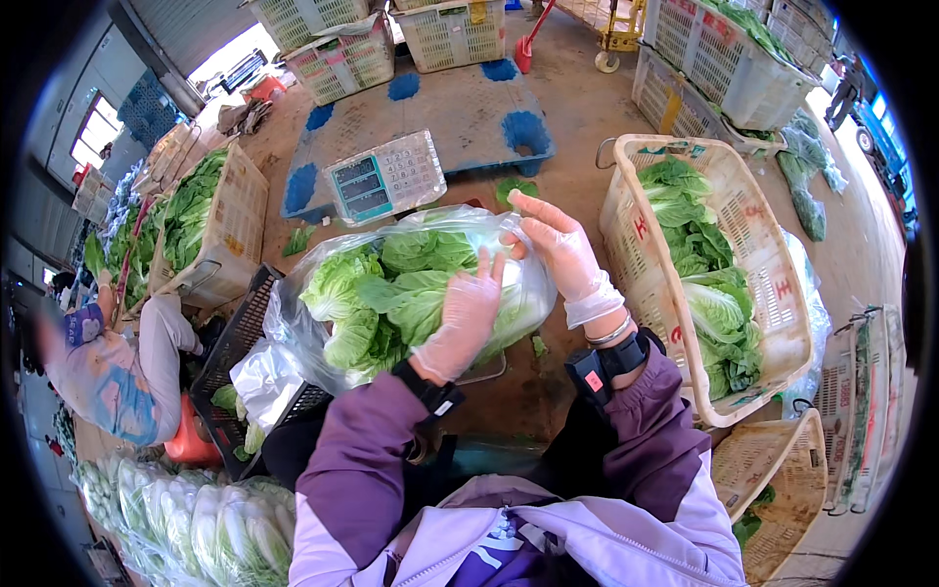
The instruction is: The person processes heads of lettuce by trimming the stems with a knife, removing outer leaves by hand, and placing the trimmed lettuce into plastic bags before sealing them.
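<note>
A clear plastic bag (532, 293) with several heads of leafy green lettuce (411, 293) inside lies before me, its open end toward the left. My left hand (466, 315), in a clear thin glove, rests with spread fingers on the leaves and the film. At the bag's upper right, my right hand (554, 249), gloved too, has its fingers raised by the film; whether it pinches the plastic cannot be told. Just beyond the bag stands a digital scale's display and keypad (386, 176), wrapped in film. What bears the bag is mostly hidden.
On the right stands a cream plastic crate (700, 352) of leafy heads. A black crate (220, 352) holds white plastic at the left, near a seated person (132, 374). Bagged vegetables (198, 521) lie lower left. A blue pallet (440, 110) lies beyond the scale.
</note>
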Action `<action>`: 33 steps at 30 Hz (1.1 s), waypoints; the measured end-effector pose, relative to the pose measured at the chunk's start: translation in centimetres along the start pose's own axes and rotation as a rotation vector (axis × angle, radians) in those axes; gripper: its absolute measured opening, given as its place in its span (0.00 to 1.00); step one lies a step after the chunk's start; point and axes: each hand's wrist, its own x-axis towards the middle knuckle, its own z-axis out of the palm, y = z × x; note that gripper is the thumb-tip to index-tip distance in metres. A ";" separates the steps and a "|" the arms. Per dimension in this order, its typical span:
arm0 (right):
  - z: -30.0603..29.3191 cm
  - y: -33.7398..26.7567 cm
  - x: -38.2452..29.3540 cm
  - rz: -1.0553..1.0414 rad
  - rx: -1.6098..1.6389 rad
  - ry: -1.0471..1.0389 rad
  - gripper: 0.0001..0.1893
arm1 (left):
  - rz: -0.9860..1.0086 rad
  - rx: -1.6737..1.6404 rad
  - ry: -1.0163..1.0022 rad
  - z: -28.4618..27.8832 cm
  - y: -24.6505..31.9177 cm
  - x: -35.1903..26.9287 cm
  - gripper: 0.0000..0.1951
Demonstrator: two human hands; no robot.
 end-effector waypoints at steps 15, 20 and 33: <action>2.9 2.8 -2.1 0.093 -0.764 -0.168 0.22 | -0.502 -1.340 0.407 -14.2 -18.6 -15.1 0.40; 4.1 3.3 -2.1 -0.254 -1.281 -0.075 0.27 | -0.675 -2.018 0.889 -12.6 -18.8 -20.0 0.31; 12.0 4.4 -8.9 -0.072 -0.381 -0.538 0.62 | -0.638 -2.359 0.019 -13.5 -13.6 -17.0 0.36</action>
